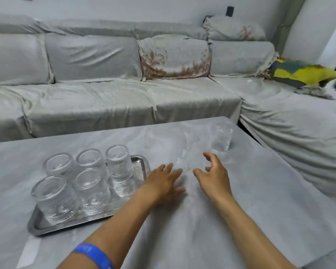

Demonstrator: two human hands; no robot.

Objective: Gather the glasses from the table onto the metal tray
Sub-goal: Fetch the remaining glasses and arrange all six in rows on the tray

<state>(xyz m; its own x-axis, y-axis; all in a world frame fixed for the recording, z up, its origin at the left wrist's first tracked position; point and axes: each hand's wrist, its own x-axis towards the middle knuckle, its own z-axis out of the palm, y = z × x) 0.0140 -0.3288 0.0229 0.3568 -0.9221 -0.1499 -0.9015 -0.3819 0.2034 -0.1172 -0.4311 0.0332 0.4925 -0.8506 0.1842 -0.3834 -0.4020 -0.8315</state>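
A metal tray [138, 162] lies on the grey table at the left, holding several clear ribbed glasses [89, 191] in two rows. One more clear glass [222, 137] stands alone near the table's far right corner. My left hand [163, 183] hovers flat just right of the tray, fingers spread, holding nothing. My right hand [213, 173] is beside it, fingers apart and curled, empty, below and left of the lone glass without touching it. A blue wristband sits on my left forearm.
The grey table [260, 200] ends at its right edge close to a sofa draped in grey covers [105, 101], which wraps around the back and right. A yellow and green cushion [303, 74] lies at the far right.
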